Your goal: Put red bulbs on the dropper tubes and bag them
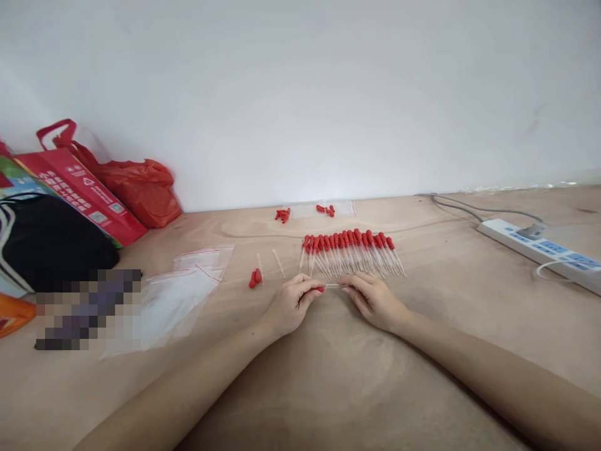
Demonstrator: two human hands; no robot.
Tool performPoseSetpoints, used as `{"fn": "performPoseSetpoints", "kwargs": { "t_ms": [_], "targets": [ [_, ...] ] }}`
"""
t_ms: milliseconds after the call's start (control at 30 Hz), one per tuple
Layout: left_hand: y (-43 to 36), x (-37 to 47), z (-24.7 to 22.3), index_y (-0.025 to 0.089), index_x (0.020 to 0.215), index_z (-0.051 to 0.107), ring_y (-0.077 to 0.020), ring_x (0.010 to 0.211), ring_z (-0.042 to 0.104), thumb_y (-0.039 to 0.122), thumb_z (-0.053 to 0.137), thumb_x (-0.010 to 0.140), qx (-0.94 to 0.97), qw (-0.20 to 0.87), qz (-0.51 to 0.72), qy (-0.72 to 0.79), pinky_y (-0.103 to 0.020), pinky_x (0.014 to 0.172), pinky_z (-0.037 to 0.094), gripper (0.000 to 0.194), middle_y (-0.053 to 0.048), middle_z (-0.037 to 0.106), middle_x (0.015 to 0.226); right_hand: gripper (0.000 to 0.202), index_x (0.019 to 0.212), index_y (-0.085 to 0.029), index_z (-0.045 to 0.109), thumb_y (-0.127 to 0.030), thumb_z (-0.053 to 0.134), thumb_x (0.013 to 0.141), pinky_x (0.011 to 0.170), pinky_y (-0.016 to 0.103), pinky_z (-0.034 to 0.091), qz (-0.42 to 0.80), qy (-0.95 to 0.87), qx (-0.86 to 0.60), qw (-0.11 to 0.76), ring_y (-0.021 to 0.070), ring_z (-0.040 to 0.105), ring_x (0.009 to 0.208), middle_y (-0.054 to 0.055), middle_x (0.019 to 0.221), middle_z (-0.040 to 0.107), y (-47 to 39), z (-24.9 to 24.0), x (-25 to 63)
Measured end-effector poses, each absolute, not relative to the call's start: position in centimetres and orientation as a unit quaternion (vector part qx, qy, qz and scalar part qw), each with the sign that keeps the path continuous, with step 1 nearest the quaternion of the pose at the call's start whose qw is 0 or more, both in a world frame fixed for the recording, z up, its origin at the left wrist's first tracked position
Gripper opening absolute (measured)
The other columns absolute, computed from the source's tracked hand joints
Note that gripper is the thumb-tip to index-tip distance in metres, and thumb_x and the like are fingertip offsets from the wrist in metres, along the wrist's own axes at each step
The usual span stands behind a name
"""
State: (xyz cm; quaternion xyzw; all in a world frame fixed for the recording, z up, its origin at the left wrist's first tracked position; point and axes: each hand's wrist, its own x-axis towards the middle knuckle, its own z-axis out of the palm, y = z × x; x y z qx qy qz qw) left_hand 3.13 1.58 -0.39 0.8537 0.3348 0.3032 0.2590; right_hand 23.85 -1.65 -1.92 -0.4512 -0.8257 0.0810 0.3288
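One thin, clear, straight tube (332, 285) spans the gap between the two hands, low over the pale wooden tabletop (357, 388), with a small red, rubbery-looking bulb (320, 289) at its left end; how far one goes into the other, I cannot tell. The left hand's (295, 300) thumb and fingers are clamped on the bulb, while the right hand's (369, 297) seem pinched together on the tube's other end, though the fingertips hide the exact grip. I'd expect the tube to be light, stiff and slick, perhaps brittle if it is glass, so best held close to the bulb and never bent; the bulb should squash softly and grip well around its neck. Just beyond the hands lies a row of slim red-topped droppers (352, 250). Left of it are two loose red bulbs (256, 277) and a bare clear tube (278, 263), then flat transparent zip bags (173, 300). Well off to the right sits a white power strip (539, 247).
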Motion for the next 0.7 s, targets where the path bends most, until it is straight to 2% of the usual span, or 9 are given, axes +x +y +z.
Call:
{"fn": "performPoseSetpoints", "kwargs": {
  "t_ms": [100, 400, 700],
  "targets": [
    [1.59, 3.24, -0.38, 0.017, 0.087, 0.061, -0.0161, 0.077, 0.056, 0.022, 0.043, 0.084, 0.854, 0.267, 0.308, 0.324, -0.028, 0.07, 0.044, 0.018, -0.005, 0.06, 0.083, 0.023, 0.098, -0.02, 0.055, -0.022, 0.034, 0.088, 0.07, 0.029, 0.039, 0.075, -0.827, -0.454, 0.323, 0.0151, 0.055, 0.077, 0.006, 0.086, 0.061, -1.79, -1.87, 23.79],
    [1.41, 3.34, -0.03, 0.018, 0.087, 0.059, -0.0159, 0.076, 0.058, 0.024, 0.043, 0.085, 0.851, 0.285, 0.292, 0.331, -0.027, 0.07, 0.044, 0.018, -0.004, 0.064, 0.083, 0.022, 0.095, -0.02, 0.057, -0.023, 0.036, 0.087, 0.07, 0.029, 0.034, 0.06, -0.842, -0.447, 0.295, 0.0141, 0.053, 0.074, 0.004, 0.082, 0.06, -1.85, -1.75, 23.71],
    [1.29, 3.06, -0.59, 0.018, 0.083, 0.06, -0.0146, 0.069, 0.058, 0.024, 0.045, 0.084, 0.863, 0.242, 0.301, 0.327, -0.026, 0.066, 0.044, 0.016, -0.003, 0.063, 0.075, 0.026, 0.096, -0.02, 0.062, -0.02, 0.039, 0.084, 0.065, 0.03, 0.025, 0.009, -0.864, -0.423, 0.272, 0.0132, 0.05, 0.063, 0.003, 0.072, 0.061, -1.98, -1.41, 23.78]
  ]
}}
